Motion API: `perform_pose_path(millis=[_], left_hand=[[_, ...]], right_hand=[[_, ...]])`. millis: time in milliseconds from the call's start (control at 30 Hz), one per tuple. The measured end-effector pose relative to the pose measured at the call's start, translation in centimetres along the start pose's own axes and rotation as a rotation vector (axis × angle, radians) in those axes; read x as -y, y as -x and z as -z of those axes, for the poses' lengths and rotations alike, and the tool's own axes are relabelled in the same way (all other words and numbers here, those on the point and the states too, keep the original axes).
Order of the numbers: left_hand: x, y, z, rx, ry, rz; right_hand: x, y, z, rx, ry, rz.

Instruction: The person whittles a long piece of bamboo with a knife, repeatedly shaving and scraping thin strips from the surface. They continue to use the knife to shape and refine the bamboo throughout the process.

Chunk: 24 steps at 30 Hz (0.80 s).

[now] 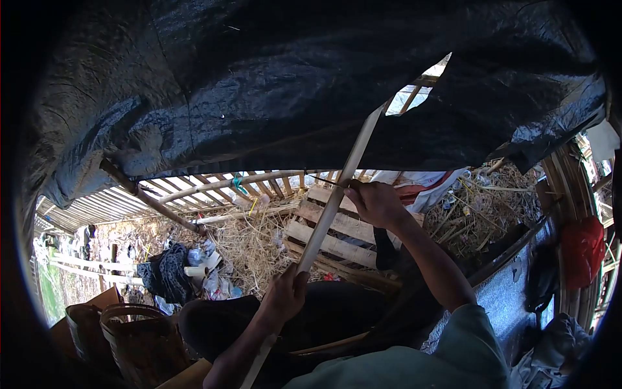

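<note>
A long, pale bamboo strip slants up from my lap toward a gap in the black sheet. My left hand is closed around its lower part. Higher up, my right hand is closed beside the strip, fingers against its edge. From these fingers a thin dark blade sticks out to the left across the strip; its handle is hidden in the hand. Beneath the strip lies a wooden slatted pallet on straw.
Black plastic sheeting hangs low overhead, torn at upper right. A bamboo pole slants at left. Woven baskets stand at lower left, near a dark cloth bundle. A red bag hangs at right, and straw covers the ground.
</note>
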State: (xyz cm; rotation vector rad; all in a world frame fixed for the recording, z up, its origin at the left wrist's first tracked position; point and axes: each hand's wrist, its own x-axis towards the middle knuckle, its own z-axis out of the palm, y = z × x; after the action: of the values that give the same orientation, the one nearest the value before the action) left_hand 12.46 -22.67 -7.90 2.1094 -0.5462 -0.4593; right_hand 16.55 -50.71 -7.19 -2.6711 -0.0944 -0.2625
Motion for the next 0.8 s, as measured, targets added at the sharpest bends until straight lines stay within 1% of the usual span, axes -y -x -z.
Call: perform_pose_path(millis=[133,200,233,267,300,400,433,500,533,600,633,700,733,767,800], left_hand=[[-1.6,0.0,0.3,0.019,-0.082,0.088],[-2.0,0.2,0.2,0.042,-0.171,0.163],[-2.2,0.4,0.0,0.047,-0.159,0.142],[-2.3,0.4,0.0,0.05,-0.149,0.119],[-2.2,0.4,0.2,0.053,-0.141,0.094],[0.2,0.2,-0.2,0.009,-0.039,-0.064],[1.7,-0.2,-0.5,-0.041,-0.127,-0.287],[4.1,-1.0,-0.6,-0.142,-0.311,-0.73],[2.2,-0.8,0.2,0.011,-0.049,-0.354],[-1.5,0.0,1.9,0.307,0.461,0.412],[-0.9,-0.1,2.0,0.326,0.502,0.386],[0.8,-0.1,1.8,0.362,0.589,0.334],[0.8,-0.2,1.8,0.36,0.605,0.343],[0.7,-0.2,1.8,0.36,0.623,0.354],[0.6,-0.2,1.8,0.362,0.641,0.366]], right_hand=[[-0.8,-1.0,-0.7,-0.135,0.172,0.043],[-2.3,-2.4,0.3,-0.323,0.317,0.039],[-4.4,-3.2,0.5,-0.346,0.388,-0.166],[-7.0,-3.7,1.0,-0.433,0.447,-0.233],[-8.4,-3.6,1.9,-0.39,0.408,-0.368],[-9.9,-2.6,2.5,-0.396,0.323,-0.532],[-8.8,-2.7,3.2,-0.387,0.204,-0.603],[-10.2,-3.4,2.4,-0.506,-0.003,-0.456],[-10.4,-3.8,2.0,-0.565,-0.11,-0.382],[-10.0,-4.6,1.0,-0.544,-0.476,-0.351],[-9.6,-4.9,0.8,-0.528,-0.658,-0.332],[-9.0,-4.9,0.7,-0.465,-0.746,-0.338],[-8.9,-5.0,0.6,-0.432,-0.787,-0.34],[-8.9,-5.2,0.2,-0.446,-0.63,-0.352],[-8.8,-5.1,0.1,-0.428,-0.553,-0.36]])
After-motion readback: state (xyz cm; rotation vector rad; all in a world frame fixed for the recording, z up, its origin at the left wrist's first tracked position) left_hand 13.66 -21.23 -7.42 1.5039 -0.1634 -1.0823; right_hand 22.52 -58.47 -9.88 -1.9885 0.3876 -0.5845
